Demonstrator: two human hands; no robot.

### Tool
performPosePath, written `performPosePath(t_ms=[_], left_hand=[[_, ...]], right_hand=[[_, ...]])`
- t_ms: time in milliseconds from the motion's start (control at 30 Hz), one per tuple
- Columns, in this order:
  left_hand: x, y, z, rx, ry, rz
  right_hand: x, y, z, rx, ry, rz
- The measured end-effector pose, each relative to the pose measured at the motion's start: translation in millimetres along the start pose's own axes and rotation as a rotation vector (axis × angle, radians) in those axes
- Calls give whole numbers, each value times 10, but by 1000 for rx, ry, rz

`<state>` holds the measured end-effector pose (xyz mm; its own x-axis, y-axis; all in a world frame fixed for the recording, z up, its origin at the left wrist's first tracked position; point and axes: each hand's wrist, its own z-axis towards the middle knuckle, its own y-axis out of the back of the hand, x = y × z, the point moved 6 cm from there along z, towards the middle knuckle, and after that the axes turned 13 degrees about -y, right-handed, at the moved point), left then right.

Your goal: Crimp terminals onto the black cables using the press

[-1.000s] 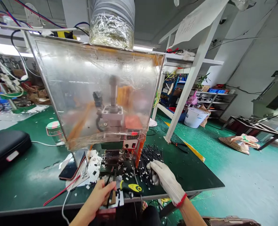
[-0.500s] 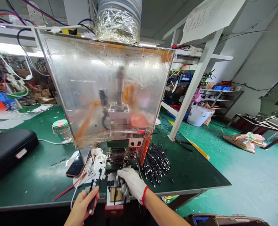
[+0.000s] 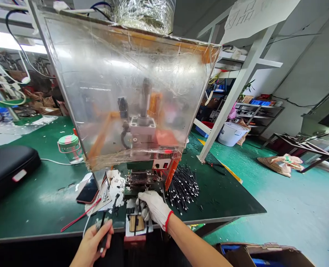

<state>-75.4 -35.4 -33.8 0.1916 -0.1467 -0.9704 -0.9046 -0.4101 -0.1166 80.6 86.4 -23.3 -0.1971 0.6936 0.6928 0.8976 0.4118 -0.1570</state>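
Left grip (image 3: 98, 235) closed around a dark strip (image 3: 102, 244); gloved right grip (image 3: 152, 207) pinching a black piece (image 3: 139, 207) — black cables (image 3: 183, 187) heaped to its right.

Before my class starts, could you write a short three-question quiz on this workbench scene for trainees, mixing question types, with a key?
1. Fill in: the bare left hand holds a slim strip coloured mainly ____.
2. Choose: where is the heap of strips? A, on the floor; B, on the tabletop, to the right of the machine; C, inside the clear jar.
3. True or false: the right hand wears a white glove with a red cuff edge.

Key: 1, black; 2, B; 3, true.
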Motion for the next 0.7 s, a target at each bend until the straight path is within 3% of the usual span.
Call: performPosePath(t_ms=[233,367,467,567,667,700], left_hand=[[-90,-40,-33,114,-43,139],[-302,-172,-6,297,-104,332],[-514,-347,-31,457,-156,452],[-639,-490,-96,553,-161,534],[-583,-492,-163,670,-70,548],[-546,-420,-149,653,-33,508]], right_hand=[[112,72,-139,-60,14,-167],[403,178,-553,-142,147,-549],[508,102,-920,-120,248,-894],[400,-7,-1216,-78,274,-1058],[180,3,-1425,26,252,-937],[112,77,-1470,46,222,-857]])
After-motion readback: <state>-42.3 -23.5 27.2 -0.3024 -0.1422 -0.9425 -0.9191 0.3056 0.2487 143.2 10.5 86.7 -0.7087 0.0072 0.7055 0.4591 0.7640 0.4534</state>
